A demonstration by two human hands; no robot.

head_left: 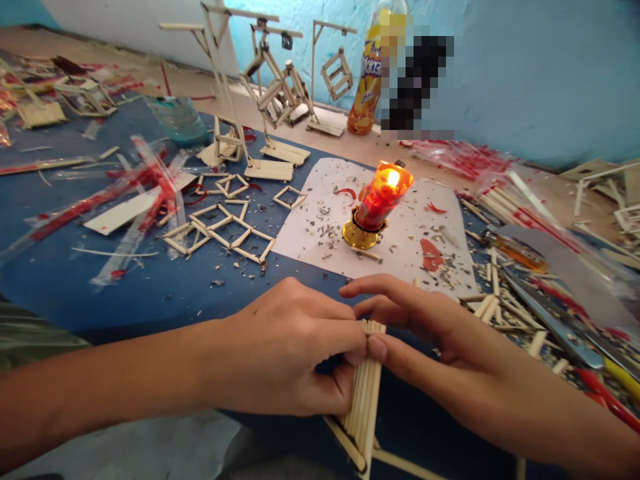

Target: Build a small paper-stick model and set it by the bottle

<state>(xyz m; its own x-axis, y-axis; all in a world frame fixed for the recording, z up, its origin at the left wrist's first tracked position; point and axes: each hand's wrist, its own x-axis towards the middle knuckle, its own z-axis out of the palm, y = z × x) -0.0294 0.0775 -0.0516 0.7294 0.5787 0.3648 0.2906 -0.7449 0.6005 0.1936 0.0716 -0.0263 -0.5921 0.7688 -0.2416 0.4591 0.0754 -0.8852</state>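
My left hand [305,353] is closed round a narrow panel of thin wooden sticks [365,400] laid side by side. It holds the panel tilted upright near me, over the blue table cover. A crosswise stick runs along the panel's lower end, and more sticks extend below it. My right hand [430,353] sets its thumb against the panel's top end, close to my left fingertips. Its index and middle fingers reach past the panel, fairly straight; the other fingers are hidden. Just beyond my hands a lit red candle [380,200] stands in a gold holder on a white sheet [310,220] strewn with scraps.
Small stick frames [230,227] lie left of the sheet. Stick stands with hanging cubes [275,87] rise behind, by a drink bottle [370,73]. A glass jar [180,120] stands left. Scissors [560,320] and cut sticks lie right. Red-printed plastic wrappers [160,180] lie left.
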